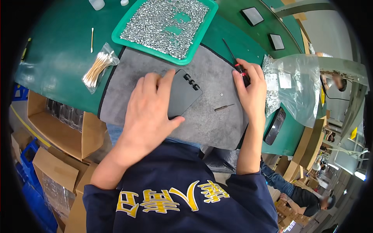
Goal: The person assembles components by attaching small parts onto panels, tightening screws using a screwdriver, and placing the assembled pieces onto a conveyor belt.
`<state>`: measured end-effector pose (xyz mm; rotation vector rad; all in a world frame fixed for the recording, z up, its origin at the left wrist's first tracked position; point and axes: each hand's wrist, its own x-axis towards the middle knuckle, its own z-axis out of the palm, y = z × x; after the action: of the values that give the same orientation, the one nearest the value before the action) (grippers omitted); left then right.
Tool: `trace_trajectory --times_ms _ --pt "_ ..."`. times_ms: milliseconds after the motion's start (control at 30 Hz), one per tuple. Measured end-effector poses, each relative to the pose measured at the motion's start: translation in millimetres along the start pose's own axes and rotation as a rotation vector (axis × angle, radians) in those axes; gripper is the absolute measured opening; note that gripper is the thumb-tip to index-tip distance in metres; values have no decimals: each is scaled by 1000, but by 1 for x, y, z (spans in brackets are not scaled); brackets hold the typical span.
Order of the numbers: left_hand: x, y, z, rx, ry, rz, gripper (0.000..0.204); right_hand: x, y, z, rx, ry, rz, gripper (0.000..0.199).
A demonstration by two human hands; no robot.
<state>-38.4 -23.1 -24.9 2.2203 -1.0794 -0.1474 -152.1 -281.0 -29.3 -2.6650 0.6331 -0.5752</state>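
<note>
My left hand spans a flat dark grey case, with fingers at its far edge and the thumb at its near edge. Two black hinge-like pieces sit along the case's right side. In my right hand is a screwdriver with a red and black handle, its thin shaft pointing away to the far left. Both hands are over a grey cloth. On the cloth between them lie a small dark pointed bit and a tiny metal nut.
Beyond the cloth stands a green tray of small metal nuts. Bagged cotton swabs and one loose swab lie left. At right are a clear plastic bag and a phone. Cardboard boxes stand below the table's left edge.
</note>
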Motion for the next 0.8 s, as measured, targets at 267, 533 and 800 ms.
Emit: trace_trajectory --times_ms 267,533,800 --pt "1 19 -34 -144 -222 7 46 -14 -8 -22 157 -35 -53 18" --pt "0 14 -36 162 -146 24 25 -34 -30 -24 148 -248 -28 9" --pt "6 15 -47 136 -96 -5 26 -32 -33 -27 10 -302 -73 9"
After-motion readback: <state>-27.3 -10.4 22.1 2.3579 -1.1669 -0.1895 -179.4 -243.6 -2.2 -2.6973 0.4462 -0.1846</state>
